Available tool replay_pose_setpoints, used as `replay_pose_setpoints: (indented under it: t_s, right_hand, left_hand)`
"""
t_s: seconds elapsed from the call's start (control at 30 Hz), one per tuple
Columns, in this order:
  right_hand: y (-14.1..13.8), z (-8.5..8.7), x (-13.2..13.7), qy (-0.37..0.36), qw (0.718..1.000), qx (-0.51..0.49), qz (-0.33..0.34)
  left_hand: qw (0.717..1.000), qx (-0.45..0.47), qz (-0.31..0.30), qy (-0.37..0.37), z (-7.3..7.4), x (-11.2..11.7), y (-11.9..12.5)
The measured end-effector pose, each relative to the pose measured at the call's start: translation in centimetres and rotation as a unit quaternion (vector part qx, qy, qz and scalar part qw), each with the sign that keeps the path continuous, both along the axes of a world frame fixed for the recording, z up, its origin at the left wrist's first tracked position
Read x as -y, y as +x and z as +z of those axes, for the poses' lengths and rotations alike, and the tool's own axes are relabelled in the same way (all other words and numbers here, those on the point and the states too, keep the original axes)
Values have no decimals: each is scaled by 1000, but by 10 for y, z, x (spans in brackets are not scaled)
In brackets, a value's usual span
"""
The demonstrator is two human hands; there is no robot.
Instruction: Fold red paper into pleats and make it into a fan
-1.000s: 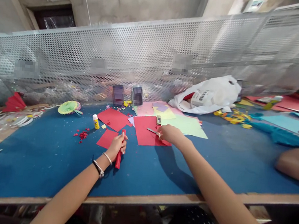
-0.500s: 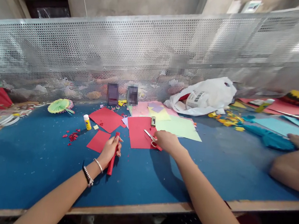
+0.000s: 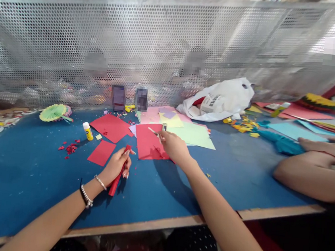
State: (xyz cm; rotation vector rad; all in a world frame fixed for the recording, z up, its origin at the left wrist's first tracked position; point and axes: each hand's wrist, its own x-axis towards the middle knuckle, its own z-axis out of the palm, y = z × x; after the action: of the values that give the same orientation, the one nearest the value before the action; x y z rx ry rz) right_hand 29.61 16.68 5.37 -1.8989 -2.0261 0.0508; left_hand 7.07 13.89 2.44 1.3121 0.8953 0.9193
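My left hand (image 3: 115, 164) is closed around a narrow folded strip of red paper (image 3: 115, 184), held slanting over the blue table. Over a red paper sheet (image 3: 144, 149), my right hand (image 3: 177, 147) grips a pair of scissors (image 3: 154, 132) whose blades point left; their shadow falls on the sheet. My fingers hide most of the scissor handles. Just beyond that hand lies a small pale-topped item (image 3: 164, 127), possibly a sharpener. Two more red paper pieces, a larger one (image 3: 110, 127) and a smaller one (image 3: 101, 153), lie left of the sheet.
A yellow glue stick (image 3: 88, 132) stands near red scraps (image 3: 71, 148). Farther left is a green paper fan (image 3: 53, 112). Pastel sheets (image 3: 198, 136) and a white plastic bag (image 3: 221, 97) lie behind. A co-worker's arm (image 3: 306, 170) rests at right. Perforated metal screen (image 3: 153, 32) bounds the back.
My right hand has lifted the scissors off the red sheet. My left hand still holds the folded red strip. The view has shifted, so the table things appear farther left and higher.
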Motion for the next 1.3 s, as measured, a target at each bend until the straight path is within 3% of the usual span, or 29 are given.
replay_pose_setpoints:
  t_s: [0.13, 0.23, 0.4, 0.53, 0.8, 1.0, 1.3]
  right_hand:
    - [-14, 5, 9, -9, 988, -104, 117]
    - [-21, 11, 21, 33, 973, -93, 207]
    - [-19, 19, 31, 73, 940, -58, 327]
    - [-21, 21, 35, 76, 937, -12, 342]
    - [-26, 18, 38, 96, 928, 5, 360]
    - [-23, 18, 41, 104, 922, -7, 373]
    - [-30, 14, 46, 140, 919, -16, 369]
  left_hand:
    - [1000, -11, -10, 5, 5, 5, 0]
    - [999, -27, 10, 26, 11, 9, 1]
    - [985, -83, 63, 136, 21, 12, -5]
    - [970, -137, 50, 197, 28, 15, -10]
    - [967, -162, -8, 196, 33, 17, -12]
    - [948, -199, -72, 239, 40, 13, -21]
    - [929, -242, -77, 268, 45, 13, -28]
